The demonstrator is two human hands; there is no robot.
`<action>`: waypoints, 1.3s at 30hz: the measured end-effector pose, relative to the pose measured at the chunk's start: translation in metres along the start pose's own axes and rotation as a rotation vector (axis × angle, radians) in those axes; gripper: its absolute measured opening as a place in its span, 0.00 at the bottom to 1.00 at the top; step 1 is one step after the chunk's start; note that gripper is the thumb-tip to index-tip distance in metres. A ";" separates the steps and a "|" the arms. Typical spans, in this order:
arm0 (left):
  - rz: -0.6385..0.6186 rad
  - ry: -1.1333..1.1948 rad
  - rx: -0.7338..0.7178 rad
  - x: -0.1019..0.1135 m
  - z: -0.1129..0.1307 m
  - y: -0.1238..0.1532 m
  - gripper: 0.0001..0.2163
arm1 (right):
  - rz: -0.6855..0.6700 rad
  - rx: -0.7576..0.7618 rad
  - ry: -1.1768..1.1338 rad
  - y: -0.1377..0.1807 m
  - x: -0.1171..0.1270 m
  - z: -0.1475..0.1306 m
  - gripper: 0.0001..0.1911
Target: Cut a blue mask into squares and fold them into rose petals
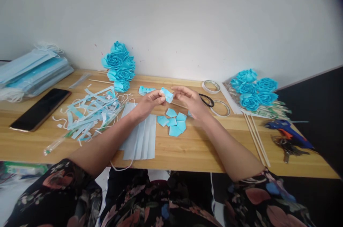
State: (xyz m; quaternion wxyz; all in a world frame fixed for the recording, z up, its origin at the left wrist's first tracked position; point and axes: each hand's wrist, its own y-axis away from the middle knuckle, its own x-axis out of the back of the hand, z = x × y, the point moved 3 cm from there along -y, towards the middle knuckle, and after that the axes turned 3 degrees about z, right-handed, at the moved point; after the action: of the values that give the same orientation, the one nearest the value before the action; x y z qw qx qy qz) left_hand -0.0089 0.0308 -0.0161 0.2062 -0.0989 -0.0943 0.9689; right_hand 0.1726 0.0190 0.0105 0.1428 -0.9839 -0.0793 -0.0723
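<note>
My left hand (149,102) and my right hand (188,100) meet above the wooden table (187,150), both pinching one small folded blue piece (167,95) between their fingertips. Just below lie several blue cut squares (173,122) on the table. A pleated blue face mask (141,137) lies flat under my left forearm, its ear loop hanging over the front edge.
Blue roses (119,65) lean on the wall; more roses (252,90) lie right on sticks (256,138). Cut strips (89,112), a phone (40,109), stacked masks (32,70), tape rolls (211,86), scissors (206,100), a glue gun (288,131) and keys (288,146) lie around.
</note>
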 end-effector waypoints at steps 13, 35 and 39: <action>-0.024 -0.035 0.043 -0.005 0.001 0.003 0.15 | -0.013 0.044 0.217 0.001 -0.006 -0.002 0.11; -0.121 -0.007 0.067 -0.006 0.002 0.002 0.15 | -0.030 0.034 0.173 0.002 -0.006 -0.001 0.13; -0.184 0.148 0.102 -0.007 0.002 0.005 0.13 | -0.093 -0.057 -0.063 0.006 -0.014 0.000 0.16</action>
State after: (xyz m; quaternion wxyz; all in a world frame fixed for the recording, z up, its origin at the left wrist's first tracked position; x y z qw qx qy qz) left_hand -0.0047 0.0235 -0.0146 0.3054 -0.1505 -0.0380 0.9395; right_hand 0.1604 0.0116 0.0067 0.1084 -0.9846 -0.1273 -0.0500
